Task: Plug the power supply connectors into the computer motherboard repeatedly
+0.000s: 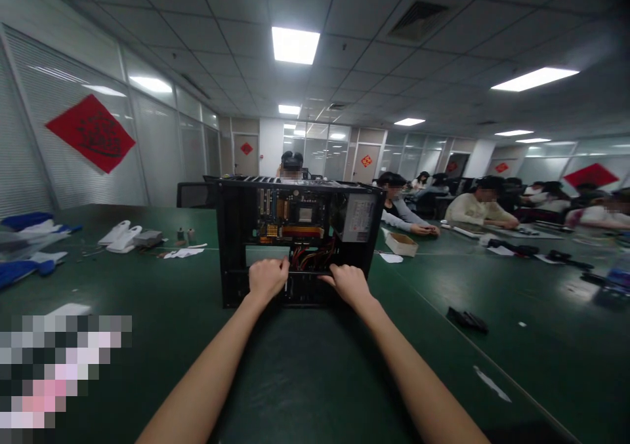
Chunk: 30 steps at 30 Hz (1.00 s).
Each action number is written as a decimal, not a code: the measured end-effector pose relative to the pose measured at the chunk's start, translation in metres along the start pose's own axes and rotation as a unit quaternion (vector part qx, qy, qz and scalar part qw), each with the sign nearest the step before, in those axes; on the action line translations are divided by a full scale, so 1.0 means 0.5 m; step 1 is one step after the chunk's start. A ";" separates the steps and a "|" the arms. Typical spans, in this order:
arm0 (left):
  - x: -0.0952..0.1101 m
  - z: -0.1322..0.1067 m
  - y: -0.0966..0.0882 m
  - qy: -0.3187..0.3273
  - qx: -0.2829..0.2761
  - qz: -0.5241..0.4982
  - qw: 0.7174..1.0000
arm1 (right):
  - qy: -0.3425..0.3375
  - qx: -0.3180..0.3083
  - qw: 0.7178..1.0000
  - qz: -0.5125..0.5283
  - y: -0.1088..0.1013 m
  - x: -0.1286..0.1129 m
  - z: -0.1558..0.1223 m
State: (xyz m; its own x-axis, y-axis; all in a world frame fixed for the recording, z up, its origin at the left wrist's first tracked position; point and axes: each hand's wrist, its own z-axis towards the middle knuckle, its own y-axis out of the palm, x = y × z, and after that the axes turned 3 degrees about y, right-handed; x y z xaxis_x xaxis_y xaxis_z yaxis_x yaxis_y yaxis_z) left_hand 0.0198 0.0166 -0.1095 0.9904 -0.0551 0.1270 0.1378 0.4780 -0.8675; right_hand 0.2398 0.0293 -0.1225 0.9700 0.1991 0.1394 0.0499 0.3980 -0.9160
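An open black computer case (231, 234) stands upright on the green table in front of me. Inside it show a motherboard (283, 208), a power supply (359, 218) at the upper right and a bundle of coloured cables (315, 258) below the board. A dark crossbar (308, 273) runs across the lower part of the case. My left hand (267, 279) is closed over this bar, by a pale flat panel (256, 254). To the right, my right hand (350, 282) also grips the bar, its thumb along the top. The fingertips of both hands are hidden behind the bar.
White plastic bags (121, 235), a small grey box (147, 239) and blue cloth (24, 270) lie on the left of the green table (162, 326). A cardboard box (401, 244) and black item (467, 319) are on the right. Several people sit beyond.
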 end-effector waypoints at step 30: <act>-0.220 0.143 0.053 -0.072 0.059 -0.288 0.953 | 0.016 -0.126 0.992 0.012 -0.126 -0.338 -0.080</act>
State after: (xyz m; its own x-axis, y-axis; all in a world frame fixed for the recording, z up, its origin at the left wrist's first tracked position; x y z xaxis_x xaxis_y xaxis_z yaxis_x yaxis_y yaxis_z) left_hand -0.0864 0.0982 -0.1119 0.7383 -0.2210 0.6373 0.6468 0.4999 -0.5760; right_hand 0.0824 -0.0652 -0.1034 0.9786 0.1758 0.1073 0.0799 0.1559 -0.9845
